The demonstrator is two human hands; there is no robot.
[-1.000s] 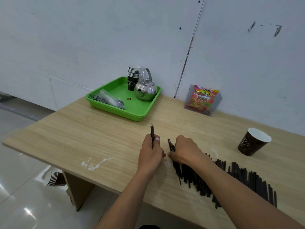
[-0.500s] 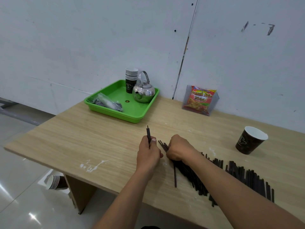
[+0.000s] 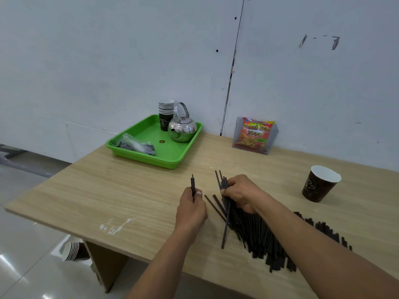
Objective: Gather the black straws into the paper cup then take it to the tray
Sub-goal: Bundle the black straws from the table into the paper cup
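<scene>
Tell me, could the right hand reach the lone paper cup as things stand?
Probably yes. The cup stands to the right of the right hand, with only bare table between them, though that hand grips straws.

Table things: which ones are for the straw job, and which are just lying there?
For the job: thin black straws, single brown paper cup, green plastic tray.
Just lying about: shiny metal kettle, stacked brown paper cups, red snack packet, clear plastic bag.

Bright, even light — soft shadows, floor glare, sharp focus, wide-angle edge bending.
</scene>
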